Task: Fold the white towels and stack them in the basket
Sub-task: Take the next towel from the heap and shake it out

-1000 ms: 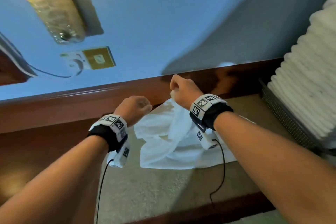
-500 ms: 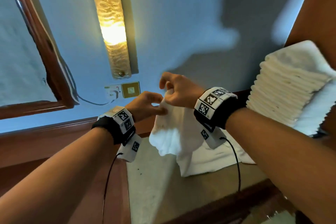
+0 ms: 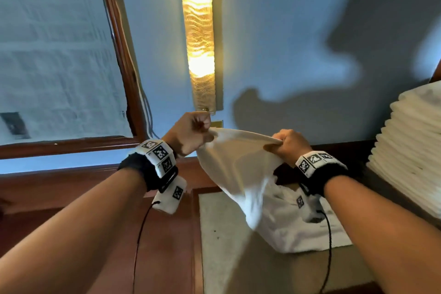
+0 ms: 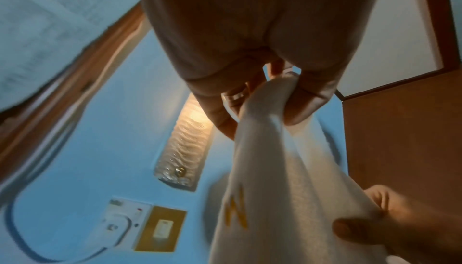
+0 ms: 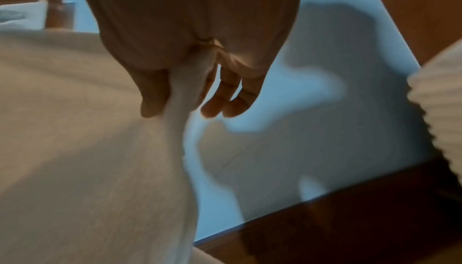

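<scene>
Both hands hold a white towel (image 3: pixel 241 169) up in the air by its top edge, stretched between them. My left hand (image 3: pixel 202 132) pinches one corner at the left, and my right hand (image 3: pixel 278 145) pinches the other end at the right. The cloth hangs down to a crumpled part lying on the beige surface (image 3: pixel 224 234). In the left wrist view the towel (image 4: pixel 275 179) shows a small yellow mark and runs from the left hand (image 4: pixel 270 98) to the right hand (image 4: pixel 390 220). The right wrist view shows the thumb and fingers of my right hand (image 5: pixel 175 94) clamping the towel (image 5: pixel 87 149).
A tall stack of folded white towels (image 3: pixel 410 150) stands at the right. Behind is a blue wall with a lit wall lamp (image 3: pixel 199 36), a wooden-framed panel (image 3: pixel 59 43) at the left and a socket plate (image 4: pixel 160 228). Dark wooden rails (image 3: pixel 71 188) border the beige surface.
The towel has been lifted off the surface. The left hand took hold of its edge, and the two hands moved apart and stretched the top edge between them. The view tilted upward.
</scene>
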Demonstrator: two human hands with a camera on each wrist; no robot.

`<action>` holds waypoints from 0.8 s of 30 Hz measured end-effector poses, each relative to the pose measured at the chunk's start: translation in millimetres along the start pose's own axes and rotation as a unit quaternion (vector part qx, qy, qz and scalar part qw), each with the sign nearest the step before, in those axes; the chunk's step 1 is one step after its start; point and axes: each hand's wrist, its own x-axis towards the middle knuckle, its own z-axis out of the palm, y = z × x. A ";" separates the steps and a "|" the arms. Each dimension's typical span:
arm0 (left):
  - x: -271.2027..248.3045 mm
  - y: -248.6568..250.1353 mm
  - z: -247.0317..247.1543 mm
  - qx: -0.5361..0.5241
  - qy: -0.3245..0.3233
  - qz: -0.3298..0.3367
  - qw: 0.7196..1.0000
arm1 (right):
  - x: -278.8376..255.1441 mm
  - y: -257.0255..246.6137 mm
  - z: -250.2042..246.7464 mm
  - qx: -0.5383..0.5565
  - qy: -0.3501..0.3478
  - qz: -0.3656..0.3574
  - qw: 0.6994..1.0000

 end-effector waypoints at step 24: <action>-39.6 -0.6 -21.8 0.158 0.063 -0.021 0.985 | -4.1 -111.5 45.1 0.101 -0.014 -0.220 0.970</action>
